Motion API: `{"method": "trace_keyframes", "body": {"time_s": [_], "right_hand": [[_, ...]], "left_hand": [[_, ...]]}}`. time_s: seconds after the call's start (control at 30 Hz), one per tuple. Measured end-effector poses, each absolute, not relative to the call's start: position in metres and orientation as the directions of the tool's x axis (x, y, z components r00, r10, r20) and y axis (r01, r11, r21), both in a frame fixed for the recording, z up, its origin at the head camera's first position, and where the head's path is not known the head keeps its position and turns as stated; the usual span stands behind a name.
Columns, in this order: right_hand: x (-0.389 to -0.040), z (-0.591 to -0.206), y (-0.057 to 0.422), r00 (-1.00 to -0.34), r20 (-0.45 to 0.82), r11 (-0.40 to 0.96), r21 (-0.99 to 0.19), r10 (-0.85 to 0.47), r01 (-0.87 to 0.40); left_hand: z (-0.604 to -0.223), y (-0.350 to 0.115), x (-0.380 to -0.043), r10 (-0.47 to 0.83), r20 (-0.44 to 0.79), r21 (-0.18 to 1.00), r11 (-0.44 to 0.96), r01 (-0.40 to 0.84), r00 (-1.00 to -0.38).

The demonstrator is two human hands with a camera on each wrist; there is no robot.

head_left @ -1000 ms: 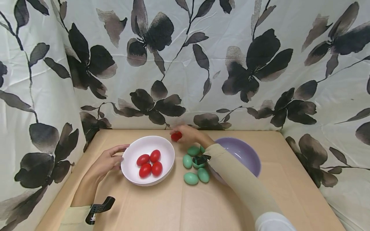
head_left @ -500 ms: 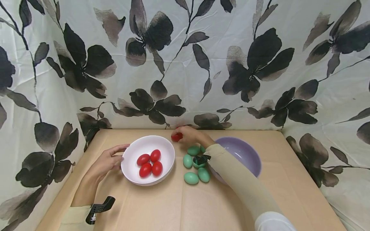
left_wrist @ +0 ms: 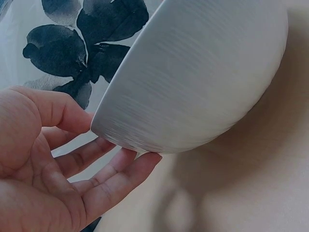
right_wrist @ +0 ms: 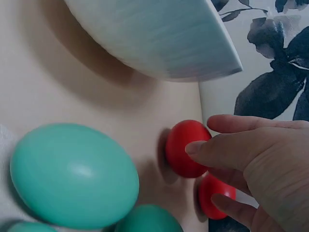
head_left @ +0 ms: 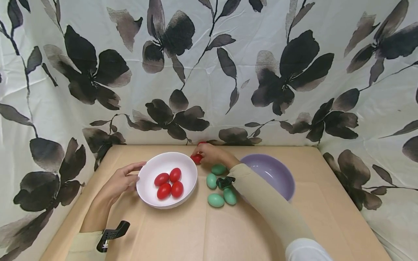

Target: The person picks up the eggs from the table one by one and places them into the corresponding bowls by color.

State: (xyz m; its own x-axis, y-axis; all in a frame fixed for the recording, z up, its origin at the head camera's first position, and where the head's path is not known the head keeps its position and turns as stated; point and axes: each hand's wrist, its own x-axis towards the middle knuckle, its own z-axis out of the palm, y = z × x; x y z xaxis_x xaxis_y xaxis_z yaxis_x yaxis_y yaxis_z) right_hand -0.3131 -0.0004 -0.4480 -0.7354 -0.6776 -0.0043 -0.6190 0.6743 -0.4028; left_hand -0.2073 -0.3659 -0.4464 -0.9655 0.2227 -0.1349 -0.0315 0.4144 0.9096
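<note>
A white bowl [head_left: 150,170] stands left of the middle, with several red eggs [head_left: 164,191] inside it. My left hand [head_left: 121,183] touches its left side, fingertips right at the rim and outer wall in the left wrist view. Beyond the bowl's right side, my right hand [head_left: 213,154] pinches another red egg [right_wrist: 181,157] between thumb and fingers, close over the table. One more red egg [right_wrist: 215,193] lies beyond it near the backdrop, beside the lower fingers, largely hidden by the hand in the head view.
Several green eggs [head_left: 216,200] lie on the table [head_left: 183,235] between the bowls, partly under my right forearm. A purple bowl [head_left: 281,174] stands to the right, its near side covered by the sleeve. A flowered cloth [head_left: 235,90] hangs behind the table.
My right hand has shifted slightly left and nearer with the red egg, exposing more of the other red egg behind it. The left hand and the white bowl stay put.
</note>
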Motion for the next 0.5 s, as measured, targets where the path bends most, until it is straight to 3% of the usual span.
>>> {"method": "trace_keyframes", "body": {"time_s": [0.13, 0.5], "right_hand": [[-0.31, -0.4485, -0.0042, -0.719, 0.013, 0.667, -0.363, -0.695, -0.651], [-0.3049, -0.4556, -0.0063, -0.802, -0.073, 0.731, -0.465, -0.593, -0.499]], "left_hand": [[-0.4474, -0.3672, -0.2071, 0.227, -0.129, 0.912, 0.409, -0.026, -0.965], [-0.4476, -0.3697, -0.2045, 0.233, -0.119, 0.91, 0.414, -0.012, -0.965]]}}
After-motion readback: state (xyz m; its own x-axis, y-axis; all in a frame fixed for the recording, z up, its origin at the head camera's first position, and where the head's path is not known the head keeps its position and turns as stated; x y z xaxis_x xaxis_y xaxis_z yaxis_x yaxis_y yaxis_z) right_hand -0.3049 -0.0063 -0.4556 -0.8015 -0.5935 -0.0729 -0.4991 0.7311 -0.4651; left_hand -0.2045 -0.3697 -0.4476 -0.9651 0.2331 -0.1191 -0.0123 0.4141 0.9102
